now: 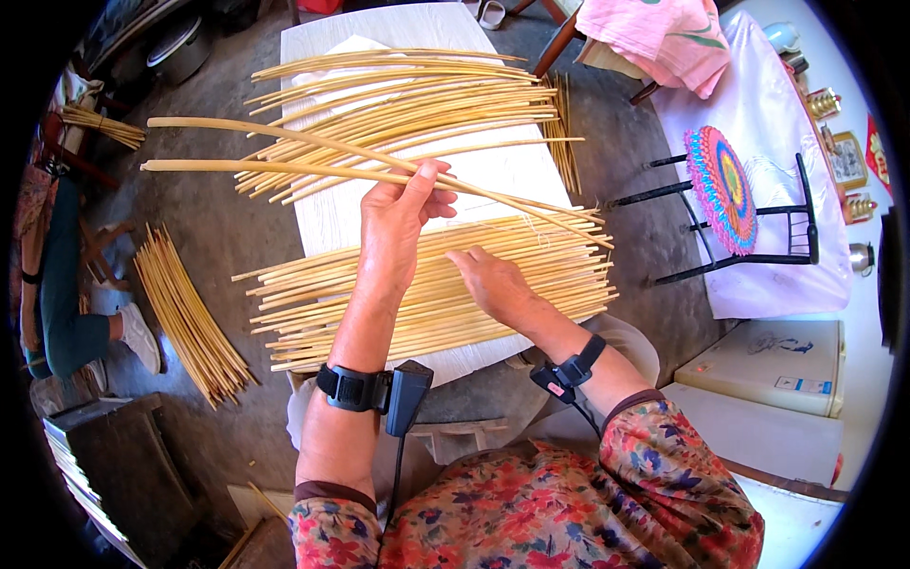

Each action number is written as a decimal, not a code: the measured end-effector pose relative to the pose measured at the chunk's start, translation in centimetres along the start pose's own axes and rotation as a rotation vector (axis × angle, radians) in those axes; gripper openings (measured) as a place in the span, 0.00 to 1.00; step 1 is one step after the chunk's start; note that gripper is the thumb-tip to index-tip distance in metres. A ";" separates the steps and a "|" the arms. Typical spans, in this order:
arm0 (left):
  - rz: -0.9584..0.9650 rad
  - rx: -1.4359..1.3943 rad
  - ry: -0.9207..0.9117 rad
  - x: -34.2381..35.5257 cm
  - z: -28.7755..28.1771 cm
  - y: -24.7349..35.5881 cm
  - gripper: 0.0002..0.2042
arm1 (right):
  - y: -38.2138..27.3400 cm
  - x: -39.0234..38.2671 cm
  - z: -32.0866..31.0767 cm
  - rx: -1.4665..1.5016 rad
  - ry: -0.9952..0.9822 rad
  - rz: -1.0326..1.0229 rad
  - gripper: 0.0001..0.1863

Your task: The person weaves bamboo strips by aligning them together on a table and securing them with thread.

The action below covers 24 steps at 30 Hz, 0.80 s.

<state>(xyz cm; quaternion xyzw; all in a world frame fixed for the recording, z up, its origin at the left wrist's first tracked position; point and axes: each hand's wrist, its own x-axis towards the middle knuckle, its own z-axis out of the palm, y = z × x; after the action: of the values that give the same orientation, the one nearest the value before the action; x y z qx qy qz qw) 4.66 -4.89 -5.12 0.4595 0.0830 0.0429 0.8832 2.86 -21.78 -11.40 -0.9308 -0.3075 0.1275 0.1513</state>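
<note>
My left hand [403, 204] is closed on two long, pale yellow sticks, pinched between thumb and fingers above the table. The upper stick [256, 127] and the lower stick [237, 166] have thicker ends out to the left; their thin ends run right and down over the near pile. The near pile of similar sticks [322, 318] lies side by side across the table. Just over that pile is my right hand [498, 289], fingers loosely bent and slightly apart, with nothing visible in them. A far pile of sticks [455, 95] lies beyond my left hand.
The white wood-grain table [313, 36] stands before me. On the floor lie a bundle of sticks [185, 318] at left and thinner sticks [561, 123] behind the table's right edge. A chair with a colourful round seat [722, 190] stands right. Another person's leg [71, 313] shows at left.
</note>
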 end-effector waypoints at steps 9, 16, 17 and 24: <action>0.004 -0.014 -0.002 0.0 -0.1 0.0 0.12 | 0.2 0.1 0.6 -0.001 0.014 0.012 0.20; 0.007 -0.010 -0.003 -0.1 -0.3 0.3 0.12 | 0.3 0.7 0.3 -0.017 0.034 0.012 0.20; 0.005 -0.009 -0.003 -0.2 -0.3 0.3 0.12 | 0.2 0.8 0.2 -0.016 0.039 0.016 0.20; 0.013 -0.009 0.004 -0.4 0.1 0.4 0.12 | 0.3 0.8 -0.6 -0.018 0.007 0.047 0.18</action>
<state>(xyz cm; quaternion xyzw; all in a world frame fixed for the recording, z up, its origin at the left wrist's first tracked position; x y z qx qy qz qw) 4.27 -4.76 -4.70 0.4559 0.0815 0.0501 0.8849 3.83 -21.67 -11.12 -0.9396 -0.2860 0.1251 0.1407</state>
